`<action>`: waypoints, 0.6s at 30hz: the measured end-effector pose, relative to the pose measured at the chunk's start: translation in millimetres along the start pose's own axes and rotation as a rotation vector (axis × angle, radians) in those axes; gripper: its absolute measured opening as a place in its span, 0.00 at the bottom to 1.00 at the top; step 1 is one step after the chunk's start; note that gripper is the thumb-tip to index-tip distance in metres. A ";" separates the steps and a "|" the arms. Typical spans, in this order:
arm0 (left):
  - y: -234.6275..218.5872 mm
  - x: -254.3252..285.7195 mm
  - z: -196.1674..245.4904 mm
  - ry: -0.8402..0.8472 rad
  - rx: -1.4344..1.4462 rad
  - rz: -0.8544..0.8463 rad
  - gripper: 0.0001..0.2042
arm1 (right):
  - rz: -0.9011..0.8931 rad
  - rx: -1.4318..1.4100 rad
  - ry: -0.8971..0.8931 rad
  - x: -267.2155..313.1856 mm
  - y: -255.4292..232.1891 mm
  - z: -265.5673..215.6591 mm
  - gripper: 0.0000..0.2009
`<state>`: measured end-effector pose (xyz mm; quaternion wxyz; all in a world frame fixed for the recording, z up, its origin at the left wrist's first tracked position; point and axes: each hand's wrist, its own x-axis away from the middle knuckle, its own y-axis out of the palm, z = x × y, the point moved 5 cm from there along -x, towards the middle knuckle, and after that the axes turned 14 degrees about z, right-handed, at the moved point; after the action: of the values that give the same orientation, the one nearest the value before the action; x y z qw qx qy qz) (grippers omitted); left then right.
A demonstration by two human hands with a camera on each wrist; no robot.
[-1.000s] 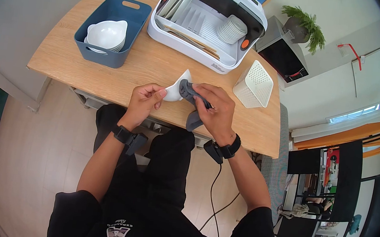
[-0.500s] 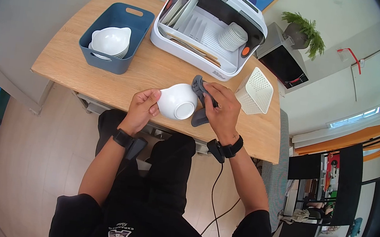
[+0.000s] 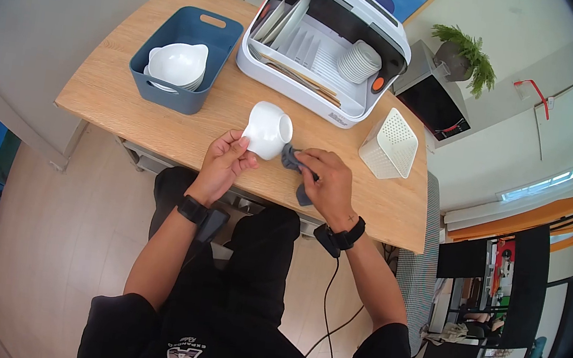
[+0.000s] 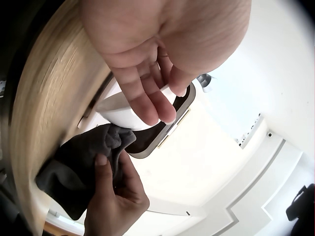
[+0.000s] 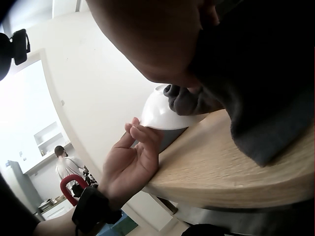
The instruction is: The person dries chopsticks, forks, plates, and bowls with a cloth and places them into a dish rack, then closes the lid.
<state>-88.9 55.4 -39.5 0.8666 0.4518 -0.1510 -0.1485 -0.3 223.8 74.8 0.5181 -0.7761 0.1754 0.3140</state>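
Observation:
My left hand (image 3: 224, 166) pinches the edge of a white bowl (image 3: 264, 130) between thumb and fingers, above the front of the table. The bowl is tipped on its side, its foot ring facing right in the head view. A dark grey cloth (image 3: 292, 156) is bunched in my right hand (image 3: 330, 185), right at the bowl's lower right side, with a loose end hanging below. In the left wrist view the cloth (image 4: 81, 164) drapes from the right thumb and fingers beside the bowl (image 4: 125, 114). The right wrist view has the cloth (image 5: 189, 101) against the bowl's outside.
A blue bin (image 3: 226, 44) with several stacked white bowls (image 3: 177, 63) stands at the left. Behind is a white dish rack (image 3: 297, 95) holding plates, chopsticks and a stack of small dishes (image 3: 360, 62). A white perforated basket (image 3: 389, 143) sits at the right of the wooden table (image 3: 118, 113).
The bowl has been turned over in my left hand, from edge-on, to base towards me, to base facing right. My right hand with the cloth has shifted down along the bowl's side.

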 end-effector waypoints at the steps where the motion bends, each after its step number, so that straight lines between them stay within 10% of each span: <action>1: -0.8 -1.5 -1.3 0.005 -0.010 0.004 0.06 | 0.000 0.000 -0.002 1.6 1.9 -3.7 0.15; 18: -2.8 -2.8 -5.0 0.029 -0.020 -0.084 0.08 | 0.148 0.018 0.005 -25.9 -20.7 -14.6 0.18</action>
<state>-89.9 58.7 -44.8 0.8662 0.4510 -0.1178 -0.1800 -2.6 217.3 110.5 0.4997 -0.7571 0.2365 0.3481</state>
